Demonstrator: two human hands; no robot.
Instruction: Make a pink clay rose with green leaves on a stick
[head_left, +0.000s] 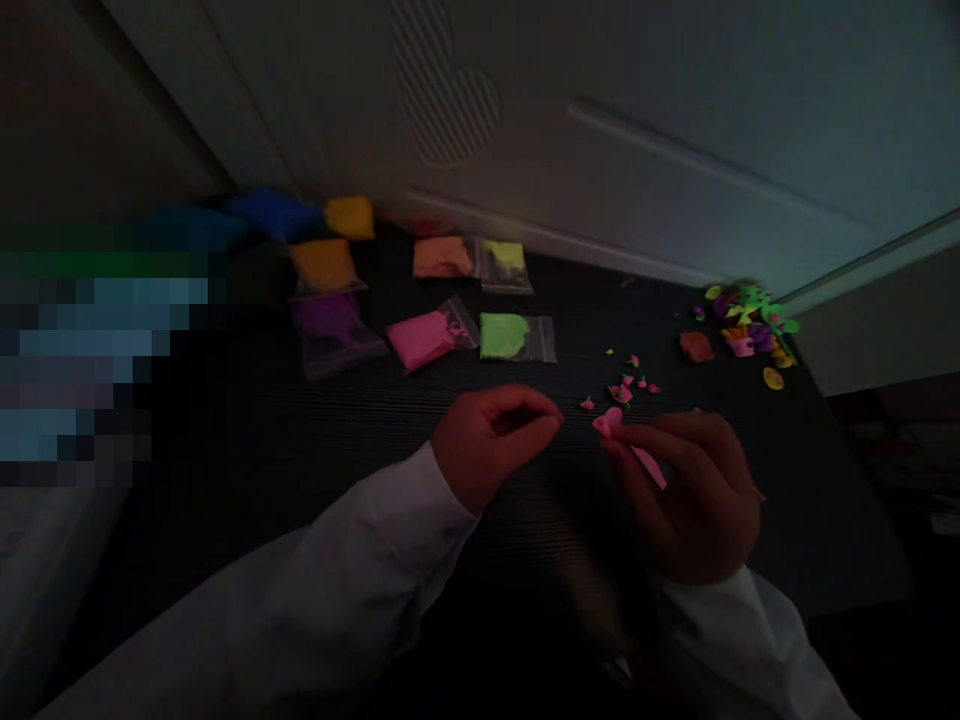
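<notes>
My right hand (686, 490) is closed in a pinch on a small piece of pink modelling clay (607, 422), shaped like a folded petal. A flat pink clay strip (649, 467) shows beneath its fingers; whether it joins the held piece I cannot tell. My left hand (495, 440) is just to the left, thumb and fingertips pressed together, apart from the pink clay. Anything tiny between those tips is too dark to make out. Just beyond the hands, several little pink-and-green clay buds (621, 393) lie on the dark table (360, 440).
Bags of clay lie across the back left: pink (421, 340), green (504, 335), purple (330, 325), orange (324, 265), peach (442, 257) and yellow (504, 258). A brown-red lump (696, 347) sits by colourful clay flowers (750, 320) at right. A white panel (637, 190) stands behind.
</notes>
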